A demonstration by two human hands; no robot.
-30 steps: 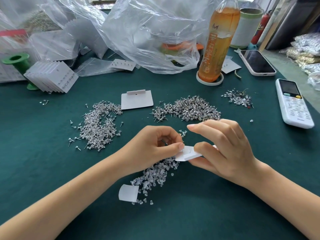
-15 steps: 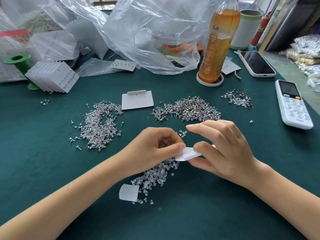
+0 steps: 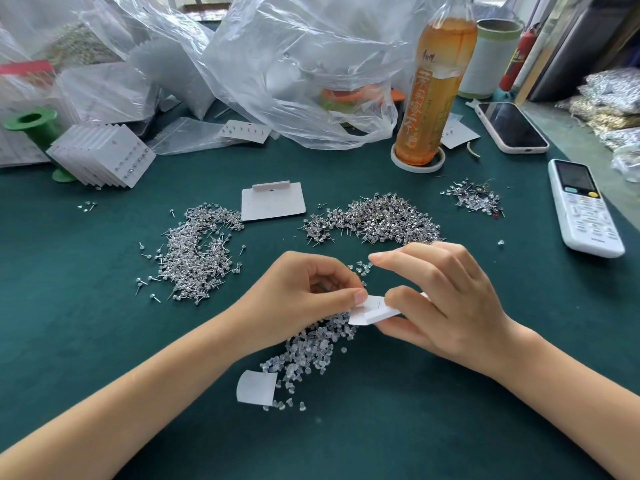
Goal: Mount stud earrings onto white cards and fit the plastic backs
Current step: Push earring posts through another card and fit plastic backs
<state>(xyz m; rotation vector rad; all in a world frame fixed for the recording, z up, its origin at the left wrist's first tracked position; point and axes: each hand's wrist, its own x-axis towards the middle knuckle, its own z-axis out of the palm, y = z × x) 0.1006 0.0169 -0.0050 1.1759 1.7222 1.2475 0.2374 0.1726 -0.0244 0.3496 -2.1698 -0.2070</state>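
A: Barely any shift vs half a second back. Same pose for both hands, card tilted a hair more, right index lifted slightly.

B: Grip status?

A: Left hand [image 3: 304, 299] curled, thumb tip pressed on the left edge of the white card [image 3: 372, 310], fingers folded behind it. Can't tell whether a stud or back is pinched in there. Right hand [image 3: 440, 303] pinching the card's right side, thumb on top, fingers underneath, index held straight out above.

B: Card position?

A: Held just above the green table [image 3: 381, 427], near centre, over the pile of clear plastic backs [image 3: 311, 351]. Small white paper scrap [image 3: 254, 388] at the near-left end of that pile.

B: Stock?

A: Two heaps of stud earrings: left heap [image 3: 197, 251] and far-centre heap [image 3: 377, 220]. Blank card [image 3: 273, 202] lying flat between them. Smaller mixed cluster [image 3: 476, 199] far right. Stack of finished cards [image 3: 104, 159] far left, leaning against a green spool [image 3: 31, 126].

B: Clutter?

A: Tea bottle [image 3: 433, 88] on a coaster, phone [image 3: 510, 128], white remote [image 3: 585, 209] on the right, clear plastic bags [image 3: 294, 64] along the far edge.
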